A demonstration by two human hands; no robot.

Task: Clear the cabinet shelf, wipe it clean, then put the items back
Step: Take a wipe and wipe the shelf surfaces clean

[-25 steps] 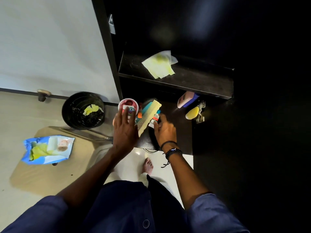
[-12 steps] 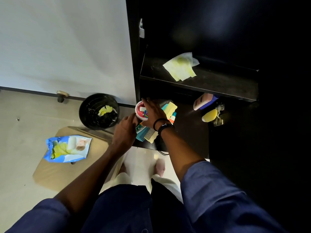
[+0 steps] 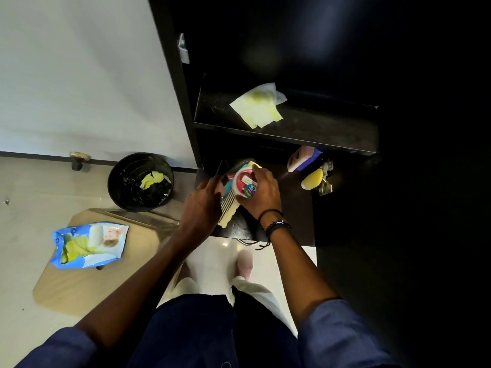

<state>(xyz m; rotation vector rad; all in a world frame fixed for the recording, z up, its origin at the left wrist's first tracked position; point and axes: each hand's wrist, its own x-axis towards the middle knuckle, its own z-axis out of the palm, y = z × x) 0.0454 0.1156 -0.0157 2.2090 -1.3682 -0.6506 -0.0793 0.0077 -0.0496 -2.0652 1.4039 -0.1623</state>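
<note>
Your right hand (image 3: pixel 261 193) is closed around a small round red-and-white tub (image 3: pixel 245 185) with a colourful label, held over the front left corner of the lower shelf (image 3: pixel 295 208). Your left hand (image 3: pixel 202 205) grips a pale yellow comb (image 3: pixel 229 212), fine teeth showing, with teal items bunched against it. On the upper shelf (image 3: pixel 318 128), near its left front edge, lies a crumpled yellow-stained wipe (image 3: pixel 257 106); a pink-and-blue bottle (image 3: pixel 303 158) and a yellow piece (image 3: pixel 313 179) sit toward the lower shelf's back right.
</note>
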